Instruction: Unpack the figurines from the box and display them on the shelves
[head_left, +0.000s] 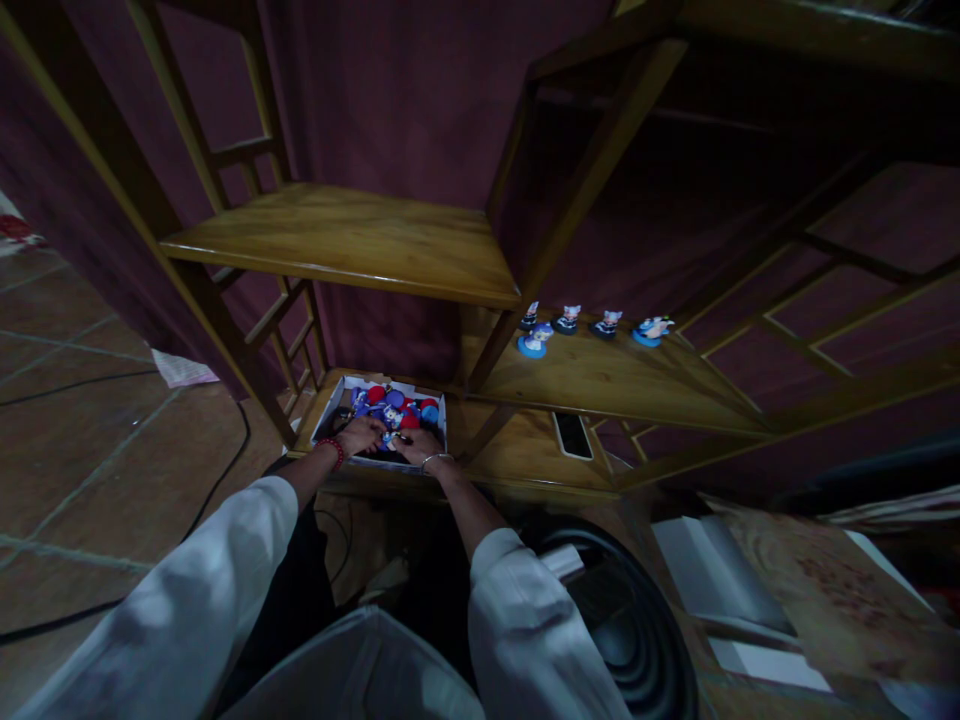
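A shallow white box (327, 415) stands on the lower wooden shelf, filled with small figurines (388, 400) in purple, blue and red. Both of my hands reach into its near side. My left hand (360, 436), with a red bead bracelet at the wrist, has its fingers bent around one side of a small blue-and-white figurine (388, 438). From the other side, my right hand (420, 446), below a thin bracelet, closes its fingers on the same figurine. The fingertips are small and dim here, and part of the figurine is hidden.
Several figurines on round bases (534, 345) stand on the middle shelf (600, 375) to the right. A phone (572, 436) lies on the lower shelf. An upper shelf (345, 240) overhangs behind the box. A round black ridged object (637, 620) and papers (720, 575) are at right.
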